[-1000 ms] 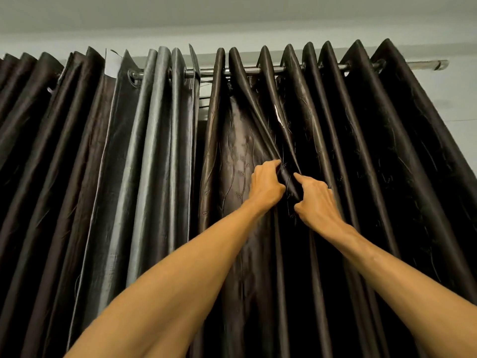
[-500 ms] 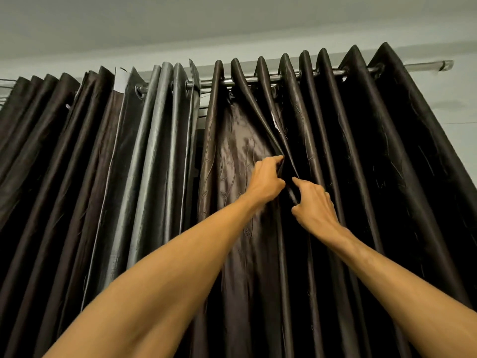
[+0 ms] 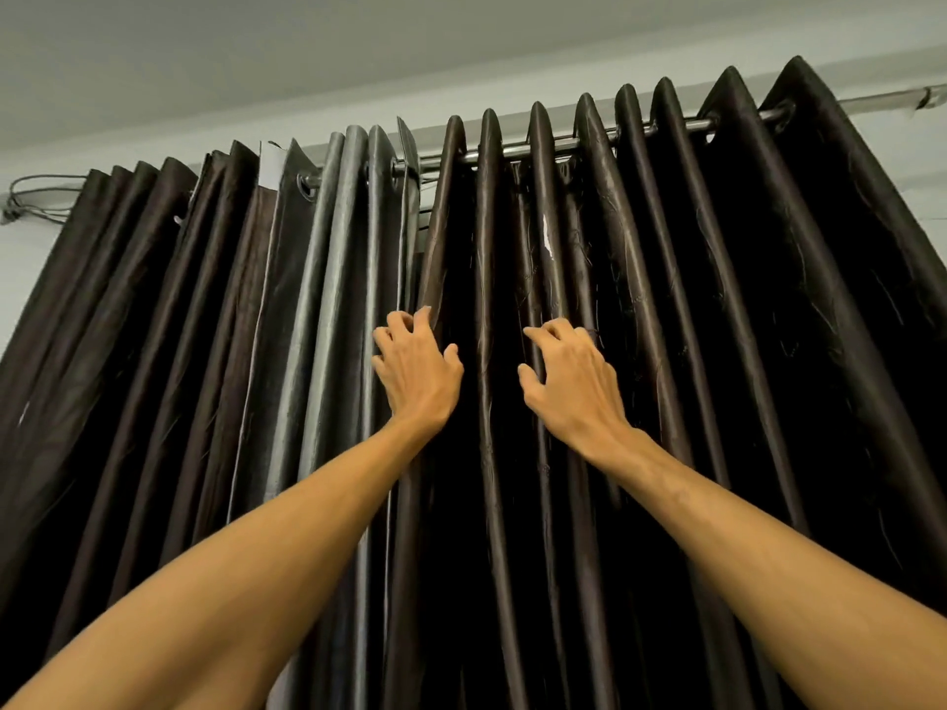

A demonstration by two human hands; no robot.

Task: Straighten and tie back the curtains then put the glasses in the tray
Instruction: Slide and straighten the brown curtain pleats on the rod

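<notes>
Left hand (image 3: 417,371) is laid with bent fingers against the edge pleat of the dark curtain (image 3: 717,351), and the right hand (image 3: 576,384) is hooked over a pleat further right. Whether cloth is pinched by either cannot be made out. The curtain's lower part is cut off. Half a second ago both hands were pressed together on one fold; now they are held apart. The curtain is hung from a rod (image 3: 563,145) beneath a grey ceiling (image 3: 307,53).
</notes>
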